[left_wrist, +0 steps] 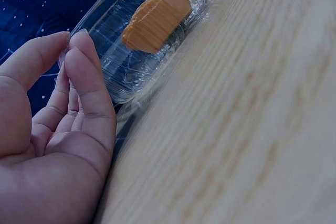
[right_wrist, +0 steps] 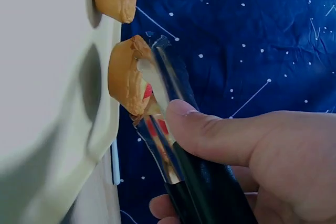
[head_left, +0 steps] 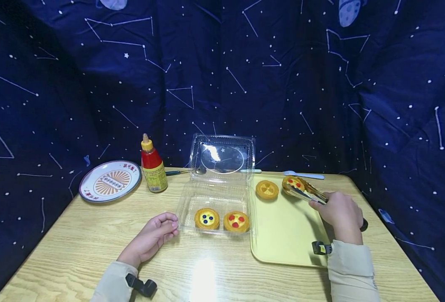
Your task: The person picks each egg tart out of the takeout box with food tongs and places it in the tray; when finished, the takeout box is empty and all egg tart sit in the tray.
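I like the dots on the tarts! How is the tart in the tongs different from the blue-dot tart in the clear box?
The tart in the tongs has red dots; the blue-dot tart has blue ones. The first is pinched by tongs in the right hand over the yellow tray; the second sits free in the clear box, near the left hand. Both are round with golden crusts and yellow filling.
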`<state>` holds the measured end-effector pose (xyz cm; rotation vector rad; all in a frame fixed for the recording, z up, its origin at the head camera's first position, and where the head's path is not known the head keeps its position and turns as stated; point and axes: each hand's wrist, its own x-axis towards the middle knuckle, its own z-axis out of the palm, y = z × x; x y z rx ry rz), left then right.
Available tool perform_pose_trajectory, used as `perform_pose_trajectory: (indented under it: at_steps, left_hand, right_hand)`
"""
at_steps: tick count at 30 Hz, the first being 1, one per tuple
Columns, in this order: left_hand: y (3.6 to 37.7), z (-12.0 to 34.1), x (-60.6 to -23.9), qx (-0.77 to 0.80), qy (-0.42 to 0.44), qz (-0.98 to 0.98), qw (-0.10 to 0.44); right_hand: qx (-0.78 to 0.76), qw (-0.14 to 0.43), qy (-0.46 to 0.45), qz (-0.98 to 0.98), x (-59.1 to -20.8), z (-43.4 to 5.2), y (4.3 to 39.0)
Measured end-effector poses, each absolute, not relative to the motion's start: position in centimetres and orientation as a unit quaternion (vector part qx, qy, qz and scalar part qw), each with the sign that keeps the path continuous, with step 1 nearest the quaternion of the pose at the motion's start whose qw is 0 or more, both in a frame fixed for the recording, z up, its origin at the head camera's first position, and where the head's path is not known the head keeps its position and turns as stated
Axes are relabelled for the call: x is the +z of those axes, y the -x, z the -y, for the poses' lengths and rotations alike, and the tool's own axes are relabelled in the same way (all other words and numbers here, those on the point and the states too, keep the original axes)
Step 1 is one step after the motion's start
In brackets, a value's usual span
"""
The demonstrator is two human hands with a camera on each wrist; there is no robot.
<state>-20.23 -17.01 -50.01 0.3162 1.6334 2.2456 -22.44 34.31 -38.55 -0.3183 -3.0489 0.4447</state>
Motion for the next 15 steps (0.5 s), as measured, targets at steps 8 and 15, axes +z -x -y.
perform_pose_trajectory:
  at_steps: [8, 15]
  left_hand:
    - [20.18, 16.94, -49.91, 0.794, -0.105, -0.572, 0.175]
    - [20.23, 16.95, -49.88, 0.793, -0.107, -0.573, 0.175]
  right_hand:
    - [0.141, -0.018, 0.11, 0.984, -39.26, -34.31, 22.76]
    - [0.145, -0.027, 0.107, 0.983, -38.61, -34.11, 22.47]
